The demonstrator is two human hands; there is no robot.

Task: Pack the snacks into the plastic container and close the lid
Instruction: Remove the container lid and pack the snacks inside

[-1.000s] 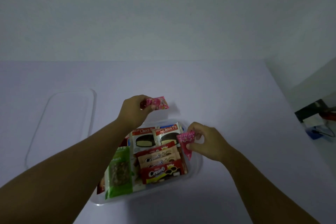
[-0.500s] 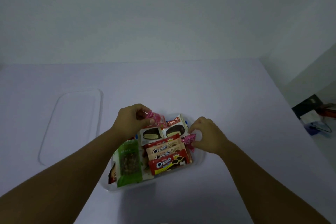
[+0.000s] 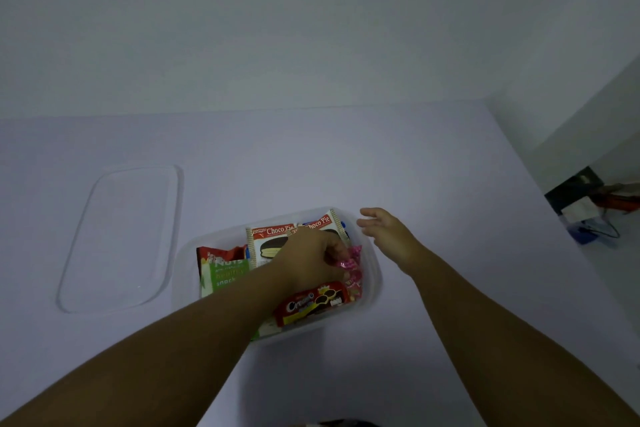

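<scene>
A clear plastic container point(image 3: 375, 279) sits on the white table and holds two Choco Pie packs point(image 3: 268, 239), a green nuts packet point(image 3: 227, 272), a red Cream-O cookie pack point(image 3: 313, 302) and pink candy packets point(image 3: 351, 265) along its right side. My left hand point(image 3: 308, 258) reaches into the container, fingers closed on a pink candy packet at the right side. My right hand point(image 3: 384, 232) hovers just past the container's far right corner, fingers apart, holding nothing. The clear lid point(image 3: 121, 239) lies flat on the table to the left.
The white table point(image 3: 415, 166) spreads far behind and right of the container, ending at a right edge. Beyond that edge, dark equipment with cables point(image 3: 588, 204) sits on the floor. A pale wall rises behind the table.
My left hand moved right and down into the container with its pink candy. My right hand let go of its pink candy inside the container and lifted away to the right, opening.
</scene>
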